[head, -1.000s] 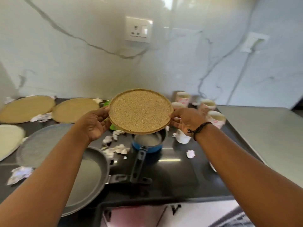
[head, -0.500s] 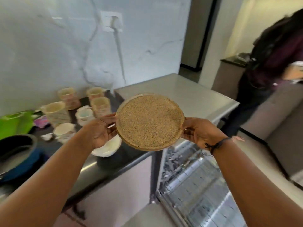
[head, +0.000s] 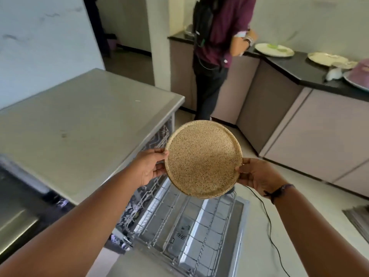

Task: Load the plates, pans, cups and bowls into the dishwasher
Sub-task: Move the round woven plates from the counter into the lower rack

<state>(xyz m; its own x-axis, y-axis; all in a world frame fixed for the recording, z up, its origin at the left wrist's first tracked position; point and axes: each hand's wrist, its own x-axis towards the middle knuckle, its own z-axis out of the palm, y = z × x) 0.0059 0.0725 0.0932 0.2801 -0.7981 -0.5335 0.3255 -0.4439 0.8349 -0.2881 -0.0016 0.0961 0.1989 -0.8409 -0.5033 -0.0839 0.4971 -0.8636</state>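
Beside the grey steel table (head: 79,124), both hands hold the round speckled tan plate (head: 203,158) by opposite edges, directly above the open dishwasher's wire rack (head: 199,226).

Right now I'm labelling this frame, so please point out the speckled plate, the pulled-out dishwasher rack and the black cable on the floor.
speckled plate (head: 203,158), head view, middle of its flat face.
dishwasher rack (head: 199,232), head view, wire grid of its base.
black cable (head: 268,220), head view, midway along its run on the floor.
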